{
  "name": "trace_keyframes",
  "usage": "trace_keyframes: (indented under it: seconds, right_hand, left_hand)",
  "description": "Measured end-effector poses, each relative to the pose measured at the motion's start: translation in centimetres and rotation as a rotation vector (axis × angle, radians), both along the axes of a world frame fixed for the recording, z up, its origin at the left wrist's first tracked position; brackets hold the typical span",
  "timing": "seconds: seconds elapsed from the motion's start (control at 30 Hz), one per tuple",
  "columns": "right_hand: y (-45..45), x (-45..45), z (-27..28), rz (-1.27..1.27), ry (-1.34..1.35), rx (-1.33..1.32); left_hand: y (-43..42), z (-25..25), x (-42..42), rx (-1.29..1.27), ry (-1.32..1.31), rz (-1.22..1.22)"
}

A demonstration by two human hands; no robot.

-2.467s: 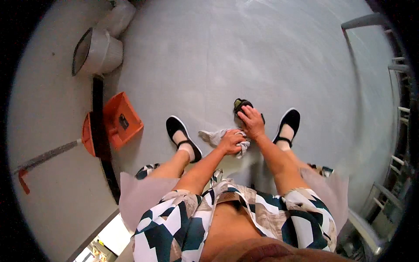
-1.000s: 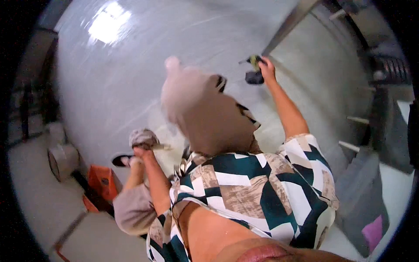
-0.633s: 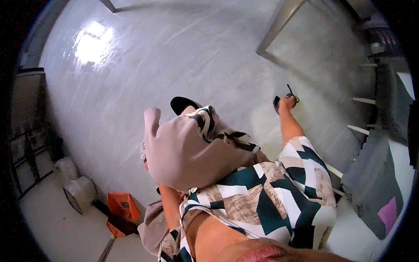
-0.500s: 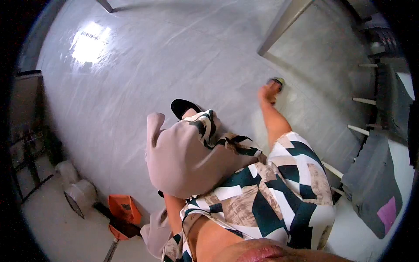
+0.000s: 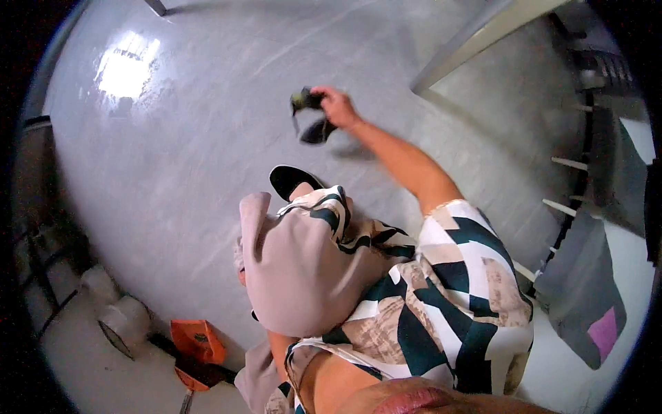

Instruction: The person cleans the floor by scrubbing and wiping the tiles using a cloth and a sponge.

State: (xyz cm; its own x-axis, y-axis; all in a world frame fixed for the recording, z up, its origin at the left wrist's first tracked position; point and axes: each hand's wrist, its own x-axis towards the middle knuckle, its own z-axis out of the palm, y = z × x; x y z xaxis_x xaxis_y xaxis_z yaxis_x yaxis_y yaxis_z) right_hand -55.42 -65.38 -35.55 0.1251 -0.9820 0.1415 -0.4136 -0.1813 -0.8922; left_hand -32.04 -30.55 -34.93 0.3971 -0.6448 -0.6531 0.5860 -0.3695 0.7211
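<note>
My right hand (image 5: 338,108) is closed around a dark object with a yellow-green patch (image 5: 309,100). A thin strap or loop and a dark flap hang below it; blur hides its exact kind. It is held out over the grey floor, beyond my foot in a black slipper (image 5: 289,181). A beige cloth (image 5: 296,283) lies in folds over my lap and leg. My left arm runs behind this cloth. Only a small bit of my left hand (image 5: 241,277) shows at the cloth's left edge, its fingers mostly hidden.
An orange dustpan (image 5: 198,339) lies at the lower left, near rolls of clear tape or film (image 5: 127,319). A grey post or table leg (image 5: 476,41) stands at the upper right. Grey cloth with a pink patch (image 5: 583,293) hangs along the right side.
My right hand has swung left across the floor, carrying the dark object, whose strap and flap now show. The beige cloth has shifted slightly, and a bit of my left hand shows beside it.
</note>
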Motion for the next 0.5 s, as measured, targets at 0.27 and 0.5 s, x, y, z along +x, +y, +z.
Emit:
trace_keyframes:
  seconds: [0.27,0.5]
  right_hand:
    - [-6.5,-18.8,-1.1,-0.566,0.859,-0.094]
    - [-3.5,-8.6,-5.4,-0.678,0.358,-0.137]
  left_hand:
    - [3.8,1.1,-0.7,0.055,-0.011,-0.017]
    - [5.6,-0.2,-3.0,-0.006,0.005,0.005]
